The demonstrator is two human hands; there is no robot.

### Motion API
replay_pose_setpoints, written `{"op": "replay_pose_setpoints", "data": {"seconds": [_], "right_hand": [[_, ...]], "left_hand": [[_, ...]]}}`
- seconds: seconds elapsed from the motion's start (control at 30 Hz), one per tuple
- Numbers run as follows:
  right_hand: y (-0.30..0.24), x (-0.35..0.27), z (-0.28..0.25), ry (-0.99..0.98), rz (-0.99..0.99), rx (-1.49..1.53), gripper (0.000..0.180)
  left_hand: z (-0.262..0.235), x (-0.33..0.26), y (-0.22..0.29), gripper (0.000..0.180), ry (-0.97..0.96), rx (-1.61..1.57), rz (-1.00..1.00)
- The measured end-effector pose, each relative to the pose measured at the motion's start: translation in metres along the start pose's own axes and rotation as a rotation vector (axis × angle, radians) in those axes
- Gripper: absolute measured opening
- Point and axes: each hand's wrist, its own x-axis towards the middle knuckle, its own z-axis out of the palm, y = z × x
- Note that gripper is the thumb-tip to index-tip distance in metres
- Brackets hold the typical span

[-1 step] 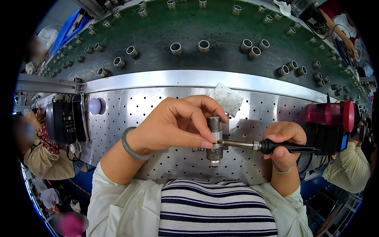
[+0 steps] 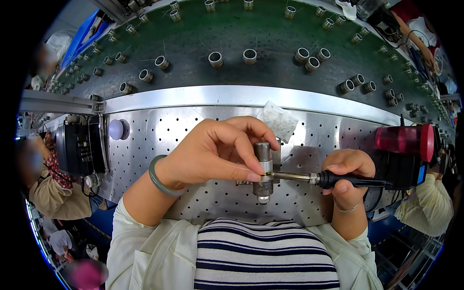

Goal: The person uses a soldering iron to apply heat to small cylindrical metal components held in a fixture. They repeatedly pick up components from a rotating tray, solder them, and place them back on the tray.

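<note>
no shift is seen, so the work seems held steady: right of the metal post (image 2: 267, 164), the soldering iron (image 2: 294, 176) is gripped by the curled right hand (image 2: 350, 170); left of it, the left hand (image 2: 220, 151) is pinched nearly closed, contents hidden.

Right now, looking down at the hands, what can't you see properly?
All in the head view:
The black-handled tool with a metal shaft: tip too small to make out against the grey metal cylinder.
The bare left hand: some fingers hidden behind its thumb and forefinger.
The navy-and-white striped shirt: cut off by the lower edge.
</note>
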Motion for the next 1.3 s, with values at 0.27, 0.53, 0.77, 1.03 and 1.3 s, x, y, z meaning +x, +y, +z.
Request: {"op": "replay_pose_setpoints", "data": {"seconds": [0.27,0.53,0.77,1.03,1.3], "right_hand": [[-0.002,0.0,0.001,0.013,0.021,-0.029,0.021],[-0.003,0.0,-0.001,-0.012,0.01,-0.064,0.022],[-0.004,-0.001,-0.004,-0.047,-0.014,-0.1,0.022],[-0.005,0.0,-0.007,-0.082,-0.068,-0.226,0.023],[-0.008,0.001,-0.005,-0.084,-0.081,-0.255,0.021]], "left_hand": [[-0.001,0.0,0.0,0.017,-0.005,0.014,-0.002],[-0.005,0.001,0.002,0.03,-0.031,-0.024,-0.061],[0.003,0.003,0.008,0.063,0.002,-0.11,-0.198],[0.001,0.004,0.011,0.066,-0.009,-0.086,-0.233],[0.009,0.006,0.018,0.071,0.033,-0.059,-0.252]]}}
